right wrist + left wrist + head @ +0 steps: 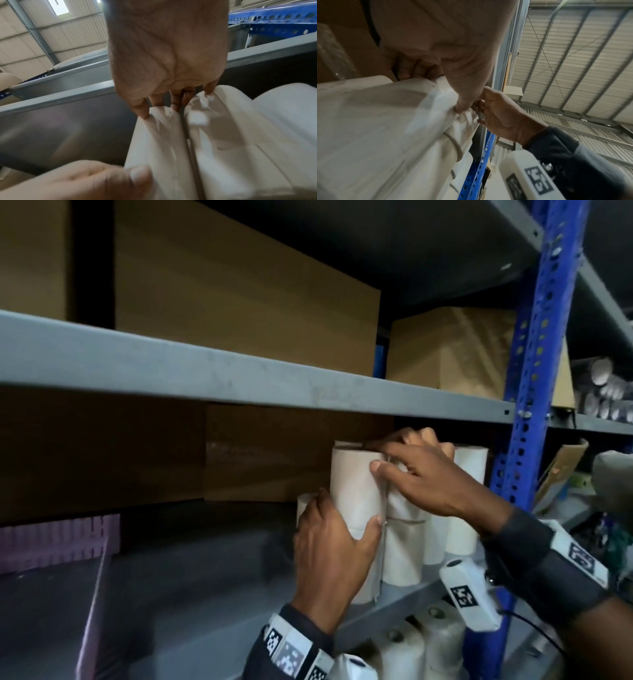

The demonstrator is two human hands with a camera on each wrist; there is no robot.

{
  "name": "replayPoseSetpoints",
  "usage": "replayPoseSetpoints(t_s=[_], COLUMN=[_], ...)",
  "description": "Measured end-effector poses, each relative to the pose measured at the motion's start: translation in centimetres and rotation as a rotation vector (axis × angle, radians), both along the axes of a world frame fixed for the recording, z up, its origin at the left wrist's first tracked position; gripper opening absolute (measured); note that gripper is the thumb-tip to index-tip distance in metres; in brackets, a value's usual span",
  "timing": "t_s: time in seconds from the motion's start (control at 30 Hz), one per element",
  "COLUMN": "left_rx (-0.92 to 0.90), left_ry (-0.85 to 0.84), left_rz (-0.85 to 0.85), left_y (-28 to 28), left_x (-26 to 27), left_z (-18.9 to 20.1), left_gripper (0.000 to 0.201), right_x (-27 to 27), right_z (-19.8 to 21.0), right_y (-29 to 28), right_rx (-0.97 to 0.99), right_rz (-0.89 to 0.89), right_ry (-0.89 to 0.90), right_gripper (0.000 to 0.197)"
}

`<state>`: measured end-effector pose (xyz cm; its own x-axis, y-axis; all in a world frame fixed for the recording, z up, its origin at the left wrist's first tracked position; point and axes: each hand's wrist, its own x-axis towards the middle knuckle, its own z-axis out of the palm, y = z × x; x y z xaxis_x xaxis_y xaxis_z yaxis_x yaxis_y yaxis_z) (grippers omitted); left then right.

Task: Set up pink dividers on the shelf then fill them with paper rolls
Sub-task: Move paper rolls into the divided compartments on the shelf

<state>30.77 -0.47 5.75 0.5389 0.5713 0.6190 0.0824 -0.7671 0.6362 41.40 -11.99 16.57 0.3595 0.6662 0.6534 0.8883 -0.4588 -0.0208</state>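
Note:
White paper rolls stand stacked two high at the right end of the grey middle shelf (205, 594). My left hand (334, 546) grips the front-left stack, its thumb across the upper paper roll (356, 491) (157, 142). My right hand (421, 474) (168, 54) reaches over the top of that roll, thumb on its front and fingers curled behind it and over the neighbouring stack (404, 549) (231, 135). A thin upright strip shows between the two stacks. A pink slotted divider (58, 542) stands at the shelf's far left, with a thin pink divider strip (90, 611) running forward from it.
Cardboard boxes (239, 302) sit on the shelf above, and a brown box (267, 453) stands behind the rolls. A blue perforated upright (534, 371) borders the rolls on the right. More wrapped rolls (428, 645) stand on the shelf below.

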Motion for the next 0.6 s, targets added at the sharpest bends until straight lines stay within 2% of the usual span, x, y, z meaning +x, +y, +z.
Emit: replayPoseSetpoints(t_s=[0.1, 0.3, 0.47, 0.6], left_rx=[0.010, 0.040, -0.026, -0.085], left_ry=[0.015, -0.117, -0.258, -0.340], left_rz=[0.000, -0.017, -0.170, -0.183], left_y=[-0.1, -0.7, -3.1, -5.8], left_x=[0.4, -0.6, -3.4, -7.2], left_z=[0.2, 0.8, -0.4, -2.4], left_gripper=[0.075, 0.064, 0.075, 0.081], right_x=[-0.1, -2.3, -6.1, -9.4], right_z=[0.6, 0.5, 0.2, 0.1], right_y=[-0.5, -3.0, -5.6, -8.0], right_rx=[-0.017, 0.038, 0.101, 0.058], right_rz=[0.048, 0.228, 0.376, 0.458], right_ry=[0.026, 0.119, 0.173, 0.250], right_gripper=[0.033, 0.034, 0.041, 0.036])
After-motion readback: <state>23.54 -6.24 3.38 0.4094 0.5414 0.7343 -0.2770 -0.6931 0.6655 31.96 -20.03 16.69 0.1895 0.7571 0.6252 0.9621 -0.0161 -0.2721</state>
